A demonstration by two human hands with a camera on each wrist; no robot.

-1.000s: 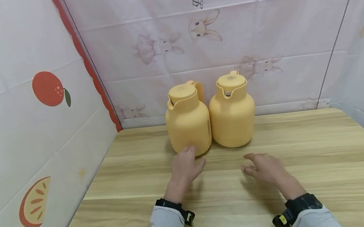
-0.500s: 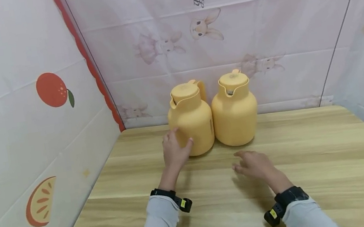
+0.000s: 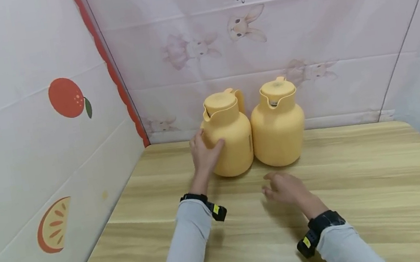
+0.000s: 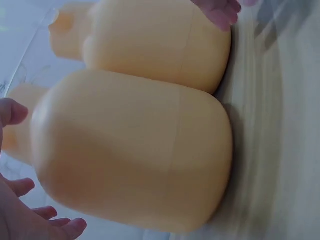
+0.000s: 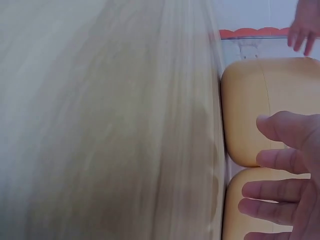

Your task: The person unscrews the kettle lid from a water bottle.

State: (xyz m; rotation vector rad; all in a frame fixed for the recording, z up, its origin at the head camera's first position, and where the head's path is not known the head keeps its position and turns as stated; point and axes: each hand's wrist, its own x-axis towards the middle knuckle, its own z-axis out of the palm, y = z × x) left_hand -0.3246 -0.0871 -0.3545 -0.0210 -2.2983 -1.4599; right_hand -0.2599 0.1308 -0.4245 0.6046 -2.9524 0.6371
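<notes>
Standing upright just ahead and to the right of the left hand [image 3: 203,155], a yellow jug [image 3: 233,143] rests on the tabletop [image 3: 363,171]. The left hand has its thumb and fingers apart, the thumb in front of the jug's shoulder and the fingers along its left side. It is not clamped on anything, and whether any fingertip touches the jug I cannot tell. A second jug [image 3: 279,134], much like the first, stands close against it on the side away from the left hand. It is ahead of the right hand [image 3: 284,188], which hangs over the tabletop with its fingers apart and nothing in them.

The jugs look stiff-walled and smooth, so the rounded shoulder would probably be slippery under one palm. How full they are does not show; a full one would likely feel heavy, and if there is a glass liner inside, a knock could harm it. The handle [image 3: 240,100] of the nearer jug, behind its neck and beyond the left thumb, looks the surest place to take hold, with the other hand steadying the body low down. The lid [image 3: 220,101] and spout [image 3: 206,114], above the left thumb, seem poor places to lift by.
</notes>
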